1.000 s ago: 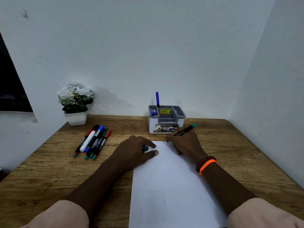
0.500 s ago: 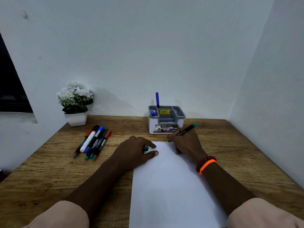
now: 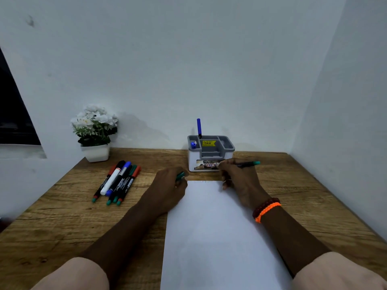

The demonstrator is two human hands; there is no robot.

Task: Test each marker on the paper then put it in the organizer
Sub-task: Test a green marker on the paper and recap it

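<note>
Right hand [image 3: 240,181] seemingly higher, marker [image 3: 247,164] flatter.

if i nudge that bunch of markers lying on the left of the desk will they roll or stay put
The loose markers look round-barrelled and lie flat on the smooth wooden desk, so a sideways nudge would probably set them rolling. They lie bunched and seem to touch, so one would likely push its neighbours. They look slim and plastic, so probably light and stiff.

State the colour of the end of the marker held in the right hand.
Green: the marker in the right hand has a green end, clearest in the head view.
</note>
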